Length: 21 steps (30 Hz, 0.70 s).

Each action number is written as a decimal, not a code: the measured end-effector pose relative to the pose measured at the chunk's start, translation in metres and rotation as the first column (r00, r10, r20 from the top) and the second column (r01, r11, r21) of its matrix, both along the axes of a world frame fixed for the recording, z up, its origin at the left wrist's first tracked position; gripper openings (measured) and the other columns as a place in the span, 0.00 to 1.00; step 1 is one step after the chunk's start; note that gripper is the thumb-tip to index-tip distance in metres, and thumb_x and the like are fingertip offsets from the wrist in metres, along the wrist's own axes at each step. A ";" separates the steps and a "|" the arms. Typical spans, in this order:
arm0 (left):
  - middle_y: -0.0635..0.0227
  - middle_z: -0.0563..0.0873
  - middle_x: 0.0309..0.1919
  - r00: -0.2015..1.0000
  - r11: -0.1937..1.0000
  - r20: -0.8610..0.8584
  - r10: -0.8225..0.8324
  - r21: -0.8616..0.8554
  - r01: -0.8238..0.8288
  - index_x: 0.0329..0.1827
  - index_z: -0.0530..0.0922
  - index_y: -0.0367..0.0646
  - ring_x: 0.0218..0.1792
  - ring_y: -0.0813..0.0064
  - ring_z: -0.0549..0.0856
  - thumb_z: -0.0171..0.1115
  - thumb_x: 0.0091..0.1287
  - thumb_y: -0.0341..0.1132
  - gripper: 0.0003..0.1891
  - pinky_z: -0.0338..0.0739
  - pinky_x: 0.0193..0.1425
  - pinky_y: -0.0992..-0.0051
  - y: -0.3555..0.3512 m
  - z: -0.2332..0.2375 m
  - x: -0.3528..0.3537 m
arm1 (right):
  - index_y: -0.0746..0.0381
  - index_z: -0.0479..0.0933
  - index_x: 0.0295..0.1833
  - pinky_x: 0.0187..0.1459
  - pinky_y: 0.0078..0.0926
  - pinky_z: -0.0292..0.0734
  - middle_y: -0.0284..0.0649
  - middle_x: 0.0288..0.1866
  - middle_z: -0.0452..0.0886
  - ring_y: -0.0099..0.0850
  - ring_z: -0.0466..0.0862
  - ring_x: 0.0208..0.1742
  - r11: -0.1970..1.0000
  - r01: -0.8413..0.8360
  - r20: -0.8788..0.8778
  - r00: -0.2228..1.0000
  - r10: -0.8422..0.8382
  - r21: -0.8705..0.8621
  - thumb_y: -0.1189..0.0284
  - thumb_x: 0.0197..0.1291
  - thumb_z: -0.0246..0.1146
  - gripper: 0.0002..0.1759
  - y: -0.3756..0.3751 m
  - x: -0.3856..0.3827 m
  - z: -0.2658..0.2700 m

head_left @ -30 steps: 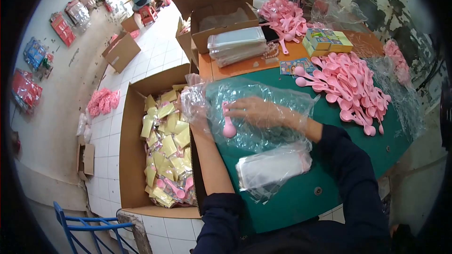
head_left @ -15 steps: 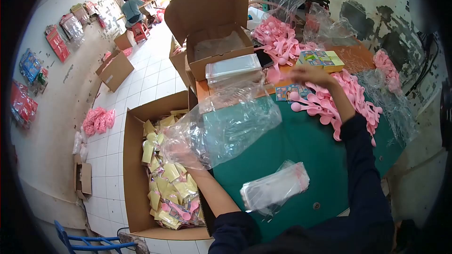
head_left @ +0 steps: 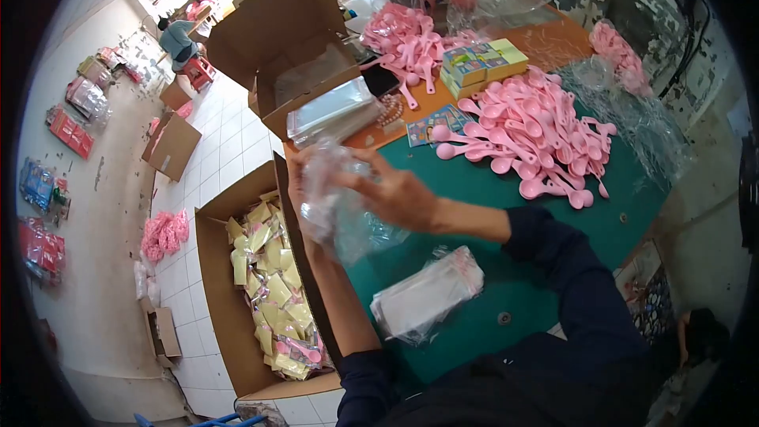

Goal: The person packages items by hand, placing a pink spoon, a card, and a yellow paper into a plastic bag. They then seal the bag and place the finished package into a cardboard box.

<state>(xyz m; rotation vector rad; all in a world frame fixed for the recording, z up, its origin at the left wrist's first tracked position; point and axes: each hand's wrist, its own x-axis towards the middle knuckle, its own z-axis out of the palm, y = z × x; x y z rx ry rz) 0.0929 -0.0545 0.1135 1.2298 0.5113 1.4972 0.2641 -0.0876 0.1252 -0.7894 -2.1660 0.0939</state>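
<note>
Left hand [head_left: 302, 190]: one, closed around a crumpled clear plastic bag [head_left: 344, 217], above the near-left edge of the green mat [head_left: 518, 285]; fingers partly hidden by the film. Right hand [head_left: 395, 196]: one, fingers bent and touching the same bag, over the mat's left part; whether they pinch the film, cannot tell.

Flat clear sleeves [head_left: 427, 292]: one stack, lying slantwise on the near part of the mat. Large cardboard box [head_left: 221, 300]: one, open, just left of the mat; contents, many small packets [head_left: 273, 289] with pale yellow pieces, some showing pink spoons.

Pink spoons [head_left: 526, 122]: one loose heap, on the far right of the mat. Printed cards [head_left: 439, 125]: a few, flat at the mat's far edge. Card bundles [head_left: 482, 63]: yellow-sided, beyond the mat. Second spoon heap [head_left: 403, 35]: pink, farther beyond the mat. Clear sleeve pile [head_left: 332, 109]: one, beyond the mat's far-left corner, beside an open carton [head_left: 277, 39]. Bead string [head_left: 390, 109]: one, just right of that pile.
</note>
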 end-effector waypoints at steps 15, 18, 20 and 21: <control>0.60 0.76 0.56 0.346 0.997 -0.935 -0.078 -0.070 0.034 0.59 0.70 0.43 0.58 0.64 0.76 0.61 0.62 0.33 0.22 0.69 0.60 0.65 -0.119 0.035 -0.067 | 0.61 0.75 0.49 0.51 0.33 0.71 0.43 0.48 0.77 0.38 0.76 0.52 0.480 0.773 0.318 0.371 -0.872 0.414 0.68 0.54 0.63 0.17 0.052 0.398 0.074; 0.58 0.77 0.54 0.233 0.956 -0.961 -0.147 -0.078 0.281 0.58 0.70 0.43 0.57 0.58 0.75 0.60 0.64 0.36 0.20 0.70 0.61 0.65 -0.102 0.018 -0.025 | 0.61 0.75 0.47 0.53 0.35 0.70 0.43 0.46 0.76 0.40 0.75 0.52 0.864 0.453 0.269 0.880 -0.392 -0.222 0.69 0.50 0.66 0.18 0.040 0.266 0.028; 0.55 0.76 0.54 0.253 0.939 -0.955 -0.154 -0.062 0.339 0.58 0.70 0.43 0.56 0.54 0.75 0.60 0.64 0.39 0.20 0.70 0.59 0.64 -0.079 0.003 -0.001 | 0.60 0.74 0.42 0.51 0.38 0.70 0.40 0.46 0.75 0.39 0.75 0.50 0.930 0.335 0.504 0.835 -0.219 -0.151 0.68 0.46 0.67 0.17 0.044 0.196 -0.008; 0.55 0.76 0.54 0.254 0.949 -0.958 -0.136 -0.052 0.312 0.58 0.69 0.43 0.56 0.54 0.75 0.59 0.65 0.38 0.20 0.70 0.59 0.63 -0.070 0.000 0.010 | 0.60 0.73 0.43 0.52 0.39 0.68 0.39 0.46 0.75 0.38 0.75 0.51 0.947 0.312 0.514 0.826 -0.232 -0.075 0.67 0.47 0.67 0.17 0.050 0.182 -0.032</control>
